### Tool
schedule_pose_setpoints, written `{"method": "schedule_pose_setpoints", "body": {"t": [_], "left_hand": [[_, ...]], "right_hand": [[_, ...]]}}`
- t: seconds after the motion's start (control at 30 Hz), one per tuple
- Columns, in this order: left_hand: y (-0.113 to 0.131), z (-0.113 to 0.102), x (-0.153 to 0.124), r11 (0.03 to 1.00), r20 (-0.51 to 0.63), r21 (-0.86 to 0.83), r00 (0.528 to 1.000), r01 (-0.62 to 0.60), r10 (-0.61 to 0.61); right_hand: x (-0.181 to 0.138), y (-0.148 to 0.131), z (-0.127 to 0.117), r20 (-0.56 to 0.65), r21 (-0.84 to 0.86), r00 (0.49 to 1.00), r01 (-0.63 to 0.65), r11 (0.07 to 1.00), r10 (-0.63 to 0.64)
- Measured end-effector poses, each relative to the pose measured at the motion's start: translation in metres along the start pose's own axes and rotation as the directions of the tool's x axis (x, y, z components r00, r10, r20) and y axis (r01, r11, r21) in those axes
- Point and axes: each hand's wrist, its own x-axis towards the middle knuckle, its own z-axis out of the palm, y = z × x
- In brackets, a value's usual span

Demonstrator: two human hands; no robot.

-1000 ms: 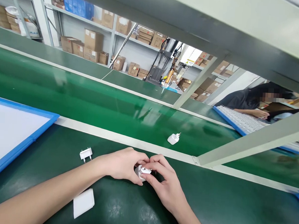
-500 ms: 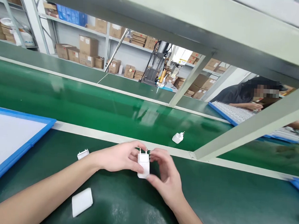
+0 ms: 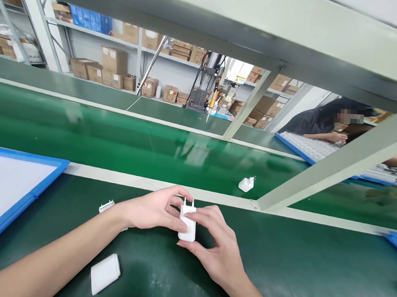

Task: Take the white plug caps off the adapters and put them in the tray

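A white two-pin plug charger [image 3: 188,230] is held upright in front of me, its metal pins pointing up. My left hand [image 3: 160,210] pinches its left side between thumb and fingers. From the right, my right hand [image 3: 215,242] also grips it, with fingers across its front and the thumb under its lower end. Beneath my left forearm lies another white charger [image 3: 106,205], partly hidden, its pins showing. A white block-shaped piece [image 3: 105,273] rests on the green bench at lower left.
Another white plug charger [image 3: 246,184] lies on the green conveyor belt [image 3: 135,149] beyond the pale rail. A blue-edged white tray [image 3: 13,183] is at left. A slanting metal post [image 3: 334,164] stands at right. Across the belt, a person [image 3: 316,119] leans over a filled tray.
My right hand has closed in on the charger, its fingers now across the front and thumb at the bottom. The charger on the belt has shifted right.
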Motion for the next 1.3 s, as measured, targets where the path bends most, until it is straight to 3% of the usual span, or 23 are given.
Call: {"method": "schedule_pose_setpoints", "body": {"t": [0.17, 0.3, 0.37, 0.43, 0.5, 0.57, 0.63, 0.7, 0.83, 1.03, 1.13, 1.3], "left_hand": [[0.002, -0.002, -0.002, 1.000, 0.007, 0.019, 1.000, 0.002, -0.002], [0.009, -0.003, -0.002, 0.999, -0.010, 0.038, 1.000, -0.012, 0.012], [0.014, -0.008, -0.001, 0.995, -0.060, 0.099, 0.997, -0.034, 0.040], [0.019, -0.020, 0.001, 0.956, -0.181, 0.289, 0.978, -0.048, 0.104], [0.021, -0.040, 0.001, 0.857, -0.340, 0.516, 0.917, -0.004, 0.209], [0.021, -0.066, -0.002, 0.756, -0.497, 0.647, 0.808, 0.101, 0.317], [0.019, -0.091, -0.009, 0.704, -0.616, 0.674, 0.696, 0.223, 0.370], [0.018, -0.112, -0.017, 0.652, -0.686, 0.672, 0.626, 0.350, 0.371], [0.021, -0.133, -0.030, 0.575, -0.700, 0.674, 0.650, 0.463, 0.297], [0.034, -0.136, -0.031, 0.513, -0.652, 0.736, 0.667, 0.442, 0.361], [0.039, -0.129, -0.026, 0.491, -0.627, 0.768, 0.640, 0.412, 0.444], [0.029, -0.127, -0.023, 0.466, -0.606, 0.794, 0.570, 0.391, 0.555]], "right_hand": [[-0.002, 0.003, 0.002, 0.013, 0.037, 1.000, -0.018, 0.999, 0.017], [-0.007, 0.013, 0.008, -0.014, 0.148, 0.995, -0.100, 0.984, 0.103], [-0.009, 0.019, 0.010, -0.040, 0.183, 0.987, -0.149, 0.972, 0.158], [-0.010, 0.024, 0.011, -0.069, 0.178, 0.976, -0.192, 0.965, 0.207], [-0.009, 0.025, 0.012, -0.086, 0.139, 0.969, -0.220, 0.966, 0.233], [-0.009, 0.022, 0.012, -0.049, 0.060, 0.978, -0.198, 0.978, 0.201], [-0.008, 0.015, 0.012, 0.058, -0.035, 0.991, -0.120, 0.992, 0.122], [-0.007, 0.006, 0.012, 0.218, -0.096, 0.975, -0.019, 0.995, 0.040], [-0.003, -0.010, 0.011, 0.491, -0.129, 0.871, 0.071, 0.989, 0.002], [0.013, -0.031, 0.032, 0.558, -0.166, 0.810, -0.103, 0.981, 0.179], [0.028, -0.041, 0.056, 0.568, -0.244, 0.813, 0.017, 0.970, 0.129], [0.057, -0.036, 0.092, 0.547, -0.204, 0.831, 0.251, 0.946, -0.103]]}}
